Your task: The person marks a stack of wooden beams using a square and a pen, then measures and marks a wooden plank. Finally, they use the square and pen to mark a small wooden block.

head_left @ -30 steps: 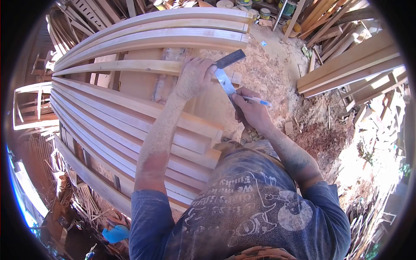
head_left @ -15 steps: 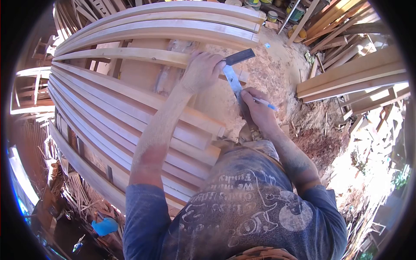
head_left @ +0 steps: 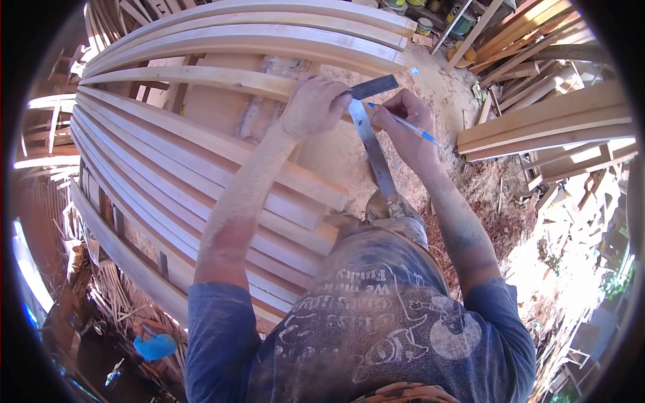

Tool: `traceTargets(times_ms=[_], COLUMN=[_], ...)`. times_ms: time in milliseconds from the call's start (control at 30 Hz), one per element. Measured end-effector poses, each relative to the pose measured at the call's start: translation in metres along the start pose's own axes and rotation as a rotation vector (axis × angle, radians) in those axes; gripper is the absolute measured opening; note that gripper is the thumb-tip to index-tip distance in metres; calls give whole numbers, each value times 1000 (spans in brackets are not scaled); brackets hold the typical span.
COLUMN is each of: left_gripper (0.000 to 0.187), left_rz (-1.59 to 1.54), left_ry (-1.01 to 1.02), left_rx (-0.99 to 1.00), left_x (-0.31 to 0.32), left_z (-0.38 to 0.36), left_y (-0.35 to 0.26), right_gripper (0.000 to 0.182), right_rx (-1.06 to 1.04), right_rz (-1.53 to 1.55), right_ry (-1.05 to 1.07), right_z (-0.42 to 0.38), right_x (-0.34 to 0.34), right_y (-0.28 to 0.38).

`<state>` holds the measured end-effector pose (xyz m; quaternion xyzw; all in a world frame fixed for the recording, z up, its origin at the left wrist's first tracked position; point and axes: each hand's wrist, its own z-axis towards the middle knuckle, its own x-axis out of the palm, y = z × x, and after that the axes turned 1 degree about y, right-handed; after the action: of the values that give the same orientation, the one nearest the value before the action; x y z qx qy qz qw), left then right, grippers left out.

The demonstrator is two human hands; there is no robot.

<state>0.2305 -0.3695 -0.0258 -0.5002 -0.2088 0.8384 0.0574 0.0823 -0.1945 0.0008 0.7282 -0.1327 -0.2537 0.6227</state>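
Note:
Near the end of a long board (head_left: pixel 201 75), my left hand (head_left: pixel 316 106) is closed around the dark stock of a try square (head_left: pixel 373 87). The square's metal blade (head_left: pixel 373 151) points down toward my body. My right hand (head_left: pixel 408 131) pinches a blue-and-white pen (head_left: pixel 418 129), its blue tip by the board end beside the blade. Where my left fingers wrap under the stock and board is hidden.
Long boards (head_left: pixel 215 154) lie side by side to the left, and more boards (head_left: pixel 269 33) beyond. Stacked planks (head_left: pixel 544 121) stand at the right. Cans (head_left: pixel 424 27) sit at the top. A person in blue (head_left: pixel 154 346) is at the lower left.
My right hand has moved up and off the square's blade, and the pen has turned so its tip is at the board end. My left hand stays in place on the square.

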Motion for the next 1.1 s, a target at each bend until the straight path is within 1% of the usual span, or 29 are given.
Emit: traceTargets(times_ms=[100,200,300,400,500,600,700,767,867,900,967,1033,1067,1100], left_gripper=[14,12,11,11,12,12,13,15,23,27,35,43,46,48], left_rz=[12,-6,5,10,2,10,17,10,34,49,-51,-173,-237,-329], left_ry=[13,3,4,-28,-32,-16,-10,-1,63,94,-22,-4,69,178], left_rx=[-6,-20,-32,-13,-9,-11,-7,-9,-9,-7,-1,-53,-105,-211], left_x=[-1,-1,-1,1,-1,0,1,3,2,-1,-18,-41,-62,-75], left_z=[0,0,1,1,1,2,1,0,-1,-1,3,0,1,-5], left_y=[0,0,-1,-1,-2,0,1,4,6,6,-6,-27,-42,-51], right_gripper=[15,19,22,22,21,22,25,29,32,31,24,20,19,19], right_rx=[-49,-35,-116,-80,-119,52,-62,-109,-279,-234,-281,-187,-140,4], right_rz=[-87,-190,-158,-172,-213,-549,-457,-250,-322,-303,-480,-152,13,336], right_ry=[-1,0,11,6,46,150,65,30,19,21,10,159,229,344], right_z=[4,3,7,11,2,-21,-56,-71,-76,-77,-79,-85,-89,-94], right_x=[2,4,8,10,4,-12,-13,4,16,15,4,-17,-26,-33], right_y=[-5,2,-2,6,4,35,44,31,-2,-6,9,23,28,31])
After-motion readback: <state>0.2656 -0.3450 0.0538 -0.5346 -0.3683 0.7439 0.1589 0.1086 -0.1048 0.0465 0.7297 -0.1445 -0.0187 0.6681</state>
